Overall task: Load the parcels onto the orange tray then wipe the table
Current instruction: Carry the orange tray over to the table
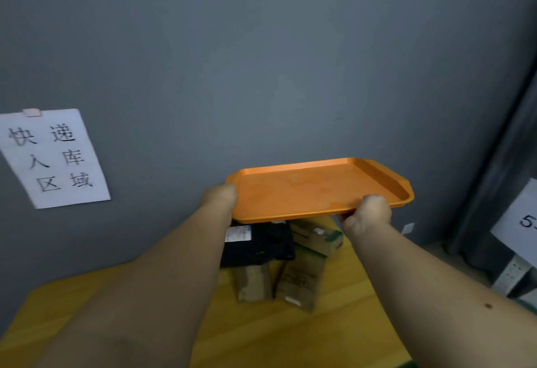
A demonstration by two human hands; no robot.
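An empty orange tray [316, 190] is held in the air above the parcels, roughly level. My left hand [220, 197] grips its left end and my right hand [367, 212] grips its near right edge. Below it, on the yellow wooden table [334, 332], a black parcel [261, 244] with a white label lies on top of a brown cardboard box [252, 283]. Beside them stands a second cardboard box [303, 277] with green print, and a third box [319, 237] sits behind it, partly hidden by the tray.
A grey wall [261, 62] stands right behind the table, with a white paper sign [55, 158] taped at the left. At the right edge are a dark shelf post [499, 170] and a white numbered label [523, 222].
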